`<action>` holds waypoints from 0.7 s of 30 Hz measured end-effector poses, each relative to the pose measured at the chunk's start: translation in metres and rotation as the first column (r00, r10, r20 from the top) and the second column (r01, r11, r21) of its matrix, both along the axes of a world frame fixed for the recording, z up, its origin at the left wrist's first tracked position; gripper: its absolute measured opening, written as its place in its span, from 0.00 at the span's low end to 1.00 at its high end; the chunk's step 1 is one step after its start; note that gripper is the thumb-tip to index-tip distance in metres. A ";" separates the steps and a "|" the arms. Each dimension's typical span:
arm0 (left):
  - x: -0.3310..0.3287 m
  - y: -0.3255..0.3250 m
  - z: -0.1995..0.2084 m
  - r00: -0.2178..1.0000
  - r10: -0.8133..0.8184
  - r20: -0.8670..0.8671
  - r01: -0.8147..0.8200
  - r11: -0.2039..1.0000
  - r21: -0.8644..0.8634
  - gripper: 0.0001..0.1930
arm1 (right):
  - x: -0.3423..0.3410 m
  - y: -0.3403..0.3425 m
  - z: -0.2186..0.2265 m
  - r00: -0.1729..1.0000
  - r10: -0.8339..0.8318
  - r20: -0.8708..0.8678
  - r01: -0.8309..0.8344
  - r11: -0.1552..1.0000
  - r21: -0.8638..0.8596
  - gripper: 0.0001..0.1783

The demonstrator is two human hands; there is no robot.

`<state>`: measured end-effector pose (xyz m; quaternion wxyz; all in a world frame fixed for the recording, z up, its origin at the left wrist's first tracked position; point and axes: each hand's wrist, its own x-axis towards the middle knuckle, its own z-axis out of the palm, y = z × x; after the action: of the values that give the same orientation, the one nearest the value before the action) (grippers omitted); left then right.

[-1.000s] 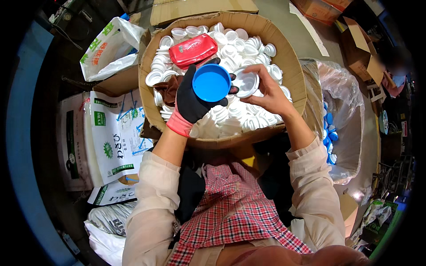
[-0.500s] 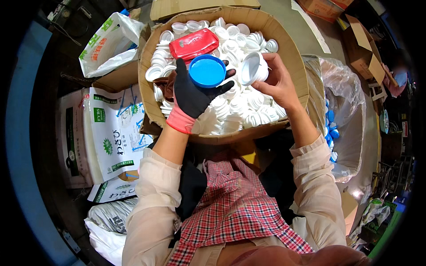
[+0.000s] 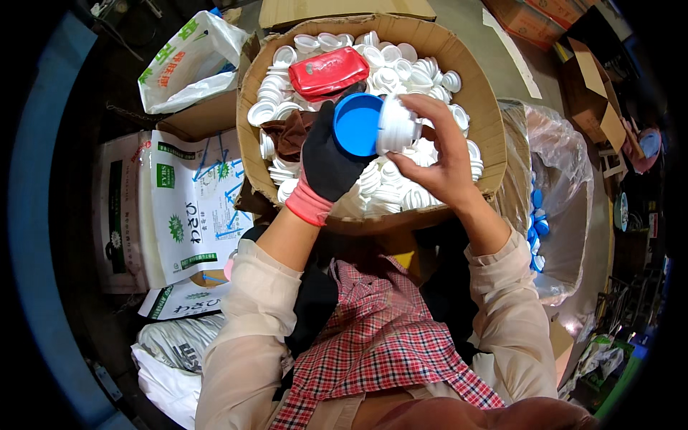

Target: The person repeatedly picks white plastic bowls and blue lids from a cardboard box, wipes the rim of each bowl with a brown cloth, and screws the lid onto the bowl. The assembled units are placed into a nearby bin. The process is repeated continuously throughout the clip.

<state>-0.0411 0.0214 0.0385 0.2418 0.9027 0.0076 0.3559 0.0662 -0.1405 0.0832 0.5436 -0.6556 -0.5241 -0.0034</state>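
Note:
My left hand [image 3: 331,159], in a black glove with a pink cuff, is closed around a round blue cap [image 3: 356,125], its hollow side turned toward me. In my bare right hand [image 3: 444,154], thumb and fingers pinch a white ribbed plastic insert [image 3: 393,125]. The insert is tilted on its side, its edge at the right rim of the blue cap; whether they touch I cannot tell. Both hands are above a cardboard box [image 3: 494,154] holding many white inserts [image 3: 387,192]. A red pouch [image 3: 328,73] and a brown cloth [image 3: 288,136] lie on the inserts.
On the right stands a plastic-lined container [image 3: 566,208] with blue-and-white caps [image 3: 537,223]. A white plastic bag [image 3: 188,68] is at the far left, above printed white sheets [image 3: 188,215]. Cardboard boxes [image 3: 584,82] stand at the far right.
My right hand has turned the white insert onto its side and brought it left to the blue cap. The left hand has moved right, tilting the cap toward the insert. The view has shifted slightly.

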 end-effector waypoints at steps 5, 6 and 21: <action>-0.001 -0.013 -0.003 0.979 -0.196 0.058 0.203 0.907 -0.368 0.27 | -0.013 0.005 -0.002 0.973 -0.120 0.196 0.126 0.992 -0.018 0.34; -0.001 -0.015 -0.001 0.947 -0.288 0.140 0.317 0.786 -0.531 0.26 | -0.014 0.007 -0.003 0.973 -0.126 0.195 0.133 0.991 -0.027 0.34; 0.003 -0.024 0.002 0.798 -0.326 0.507 0.530 -0.020 -0.848 0.26 | -0.019 0.009 -0.003 0.962 -0.195 0.189 0.207 0.977 -0.045 0.34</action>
<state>-0.0380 -0.0025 0.0408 0.8600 0.4461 -0.0625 0.2396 0.0475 -0.1311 0.0802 0.4684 -0.7196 -0.5024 -0.1020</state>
